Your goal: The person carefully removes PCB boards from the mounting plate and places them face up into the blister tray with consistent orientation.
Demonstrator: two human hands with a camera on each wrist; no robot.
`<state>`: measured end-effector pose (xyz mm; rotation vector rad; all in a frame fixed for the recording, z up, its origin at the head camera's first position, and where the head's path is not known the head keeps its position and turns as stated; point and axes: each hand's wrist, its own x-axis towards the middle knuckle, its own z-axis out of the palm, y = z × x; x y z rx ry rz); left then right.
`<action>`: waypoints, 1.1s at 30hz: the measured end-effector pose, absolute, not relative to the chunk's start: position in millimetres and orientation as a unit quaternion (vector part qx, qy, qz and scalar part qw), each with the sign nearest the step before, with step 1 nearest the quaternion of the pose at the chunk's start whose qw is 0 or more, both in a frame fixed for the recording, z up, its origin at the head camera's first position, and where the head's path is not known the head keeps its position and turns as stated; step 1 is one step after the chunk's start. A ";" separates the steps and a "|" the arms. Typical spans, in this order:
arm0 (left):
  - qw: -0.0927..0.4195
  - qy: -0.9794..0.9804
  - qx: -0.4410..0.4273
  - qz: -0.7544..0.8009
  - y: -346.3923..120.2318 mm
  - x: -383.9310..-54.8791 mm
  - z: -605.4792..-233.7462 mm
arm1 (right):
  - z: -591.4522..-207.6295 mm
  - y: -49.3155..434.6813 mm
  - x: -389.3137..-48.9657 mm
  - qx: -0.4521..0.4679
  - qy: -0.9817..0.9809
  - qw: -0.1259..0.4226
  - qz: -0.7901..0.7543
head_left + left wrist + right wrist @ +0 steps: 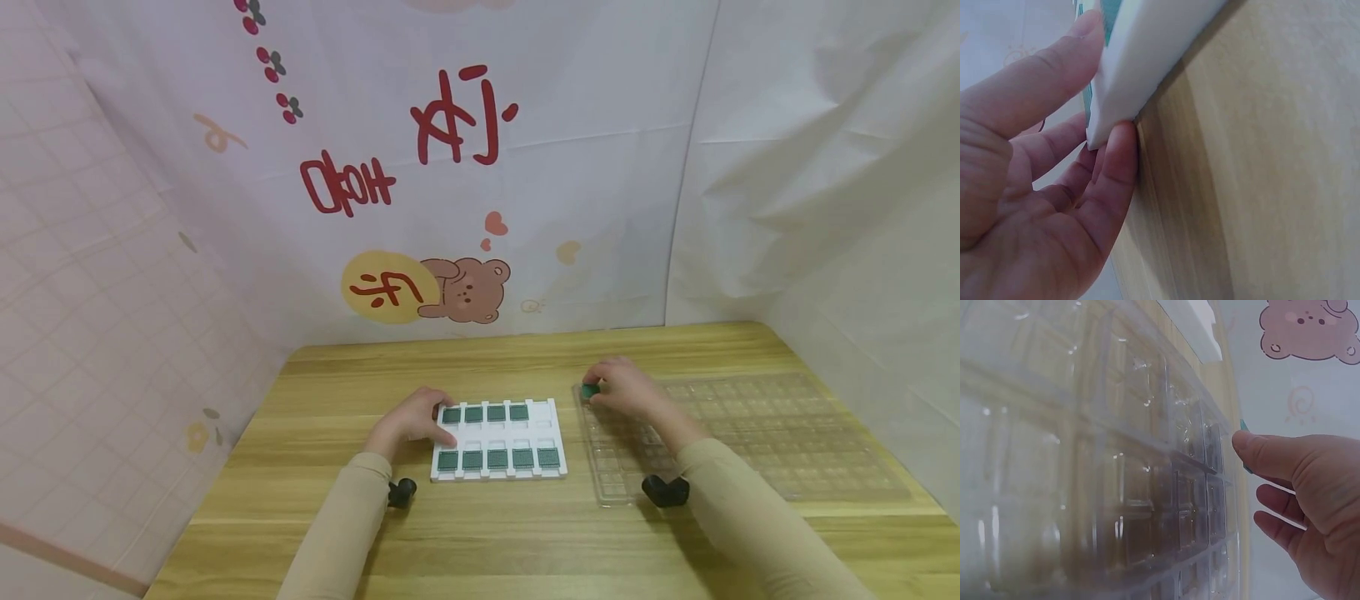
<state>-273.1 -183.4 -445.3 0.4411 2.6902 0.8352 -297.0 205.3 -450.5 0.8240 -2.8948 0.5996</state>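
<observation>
A white slotted tray (498, 434) lies on the table, with small green circuit boards (497, 459) in two rows; its far-right slot holds no board. My left hand (415, 418) grips the tray's left end. The left wrist view shows the thumb on the upper face and fingertips under the white edge (1147, 56). With thumb and fingers, my right hand (626, 388) pinches a green circuit board (590, 390) at the far-left corner of a clear plastic compartment tray (750, 433). In the right wrist view only slivers of that board (1245, 427) show past the thumb.
The clear tray's compartments (1132, 481) spread under and right of my right forearm. Black wrist mounts (666, 492) hang below both sleeves. A printed white curtain (600, 167) rises behind the wooden table (510, 542), with more sheeting at both sides.
</observation>
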 end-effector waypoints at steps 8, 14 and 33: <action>0.142 0.933 0.162 0.288 -183.3 -274.0 -447.0 | -450.8 202.9 -296.2 0.263 -0.949 0.035 0.169; 0.139 0.933 0.162 0.288 -183.6 -274.3 -446.8 | -452.9 201.9 -297.4 0.255 -0.954 0.038 0.155; 0.142 0.932 0.160 0.291 -184.1 -274.5 -448.4 | -459.3 202.2 -301.5 0.250 -0.956 0.041 0.147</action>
